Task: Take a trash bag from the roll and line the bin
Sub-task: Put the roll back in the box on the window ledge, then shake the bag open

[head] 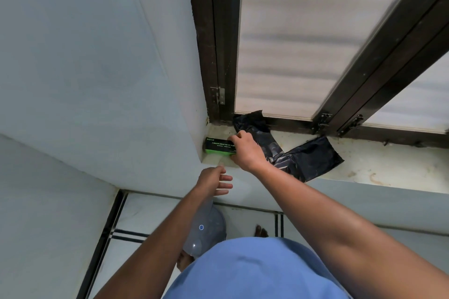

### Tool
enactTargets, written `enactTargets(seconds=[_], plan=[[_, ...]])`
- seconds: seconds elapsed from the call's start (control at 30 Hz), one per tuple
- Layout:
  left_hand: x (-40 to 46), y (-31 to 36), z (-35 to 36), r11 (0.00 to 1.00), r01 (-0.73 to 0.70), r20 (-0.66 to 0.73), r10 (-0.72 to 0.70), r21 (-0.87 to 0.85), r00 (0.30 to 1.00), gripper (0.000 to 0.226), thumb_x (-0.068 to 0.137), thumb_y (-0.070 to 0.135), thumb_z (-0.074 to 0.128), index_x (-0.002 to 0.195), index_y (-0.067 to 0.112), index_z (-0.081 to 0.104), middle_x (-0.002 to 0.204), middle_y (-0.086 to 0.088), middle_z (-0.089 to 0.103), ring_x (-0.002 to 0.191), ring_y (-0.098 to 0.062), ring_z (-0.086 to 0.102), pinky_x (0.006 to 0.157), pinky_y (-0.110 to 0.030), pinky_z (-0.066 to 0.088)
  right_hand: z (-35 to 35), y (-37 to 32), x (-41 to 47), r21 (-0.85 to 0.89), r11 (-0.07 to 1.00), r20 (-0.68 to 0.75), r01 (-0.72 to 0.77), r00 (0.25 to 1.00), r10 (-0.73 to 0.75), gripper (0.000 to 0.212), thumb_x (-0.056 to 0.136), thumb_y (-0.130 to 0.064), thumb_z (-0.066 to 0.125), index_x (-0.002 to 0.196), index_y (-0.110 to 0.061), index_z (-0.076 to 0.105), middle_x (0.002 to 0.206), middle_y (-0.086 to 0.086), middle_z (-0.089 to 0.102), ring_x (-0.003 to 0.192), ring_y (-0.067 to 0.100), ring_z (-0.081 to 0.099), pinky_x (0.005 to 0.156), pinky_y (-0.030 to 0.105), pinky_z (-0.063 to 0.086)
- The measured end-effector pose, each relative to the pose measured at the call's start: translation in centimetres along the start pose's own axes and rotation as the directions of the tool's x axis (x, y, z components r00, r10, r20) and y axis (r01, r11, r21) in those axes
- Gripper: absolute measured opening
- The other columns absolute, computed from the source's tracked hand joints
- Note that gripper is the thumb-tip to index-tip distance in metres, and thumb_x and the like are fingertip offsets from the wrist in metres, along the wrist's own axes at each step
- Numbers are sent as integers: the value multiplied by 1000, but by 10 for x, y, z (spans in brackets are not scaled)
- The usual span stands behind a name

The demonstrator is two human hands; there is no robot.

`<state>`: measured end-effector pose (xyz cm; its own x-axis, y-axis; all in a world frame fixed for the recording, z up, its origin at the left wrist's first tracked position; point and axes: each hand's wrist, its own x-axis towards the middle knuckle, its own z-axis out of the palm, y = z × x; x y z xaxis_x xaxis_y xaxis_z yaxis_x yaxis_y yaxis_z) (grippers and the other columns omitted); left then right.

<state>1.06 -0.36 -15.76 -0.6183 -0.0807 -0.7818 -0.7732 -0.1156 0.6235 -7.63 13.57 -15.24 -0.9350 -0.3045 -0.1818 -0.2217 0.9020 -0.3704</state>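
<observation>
Right hand (245,150) grips the roll box (218,145) on the sill (379,167), likely steadying it; left hand (213,181) spread just below

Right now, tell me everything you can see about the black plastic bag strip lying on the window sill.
The black plastic bag strip is thin, glossy and creased. It lies flat and unrolled on the pale stone window sill, bent in a rough V: one end leans against the dark window frame, the other end overhangs the sill's front edge. The right hand covers part of it where it meets the green and black box.
</observation>
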Motion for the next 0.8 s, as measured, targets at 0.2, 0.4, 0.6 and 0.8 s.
enactTargets(seconds=[0.2,0.4,0.6,0.8], plan=[[-6,-7,-18,988,-33,-5,35,154,999,33,112,33,56,127,5,67,115,-14,81,83,-26,73,75,-36,60,8,12,-21,160,985,-95,-60,993,75,64,94,-52,73,151,-26,58,140,0,54,133,22,49,111,47,51],[-3,-6,7,972,-39,64,25,231,998,29,111,33,57,125,9,66,111,-10,80,83,-25,71,81,-39,58,22,61,-76,3,951,-90,-310,947,309,84,93,-61,73,164,-26,43,156,8,42,147,31,39,124,51,38],[4,-8,53,912,-7,155,-62,411,986,63,109,67,40,129,13,66,113,-3,79,91,-24,74,76,-38,57,-1,84,-104,156,898,157,-413,907,390,10,96,-22,67,99,-15,73,98,10,75,98,37,73,78,41,61],[-23,-6,75,963,104,470,-214,249,856,122,76,109,23,155,23,60,151,-11,67,141,-33,61,117,-60,45,-47,89,-120,866,-257,456,-430,888,52,35,107,-10,71,139,6,69,119,17,78,104,29,76,89,32,66]])
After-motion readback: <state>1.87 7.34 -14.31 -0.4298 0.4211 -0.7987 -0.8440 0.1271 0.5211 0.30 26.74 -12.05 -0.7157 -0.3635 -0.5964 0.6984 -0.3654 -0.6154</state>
